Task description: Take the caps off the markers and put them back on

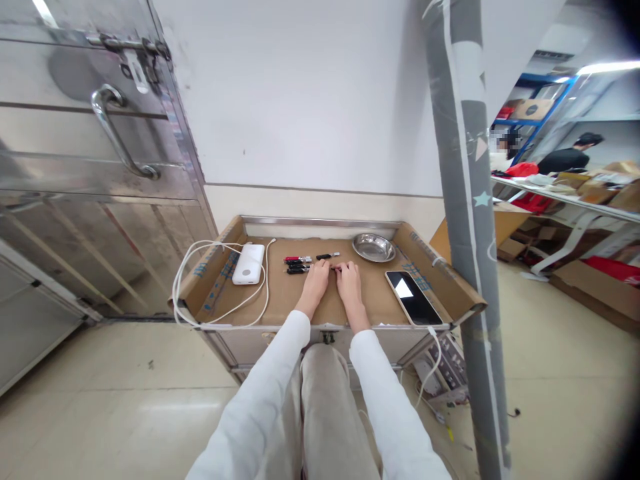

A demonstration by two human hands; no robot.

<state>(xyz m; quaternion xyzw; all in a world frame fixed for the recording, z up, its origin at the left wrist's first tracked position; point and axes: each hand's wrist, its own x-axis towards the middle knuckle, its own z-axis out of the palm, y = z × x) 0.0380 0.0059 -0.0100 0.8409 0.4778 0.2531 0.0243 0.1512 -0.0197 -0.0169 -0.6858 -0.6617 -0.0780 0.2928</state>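
My left hand (316, 279) and my right hand (349, 280) are close together over the cardboard-lined tray top (285, 300), fingers bent and closed. A small dark thing shows between the fingertips, too covered to name. Just left of my left hand lie several pens side by side: a red pen (295, 259) at the back and black pens (296, 269) in front of it. Beyond my fingers lies a short black pen piece (325, 256) with a pale end. To the right of it is a shallow round steel bowl (373, 248).
A white power bank (249, 264) with a looped white cable (180, 273) lies at left. The phone (413, 297) rests at right, a cable below it. A wrapped grey pole (473, 220) stands beside the cart. People and loaded shelves are far right.
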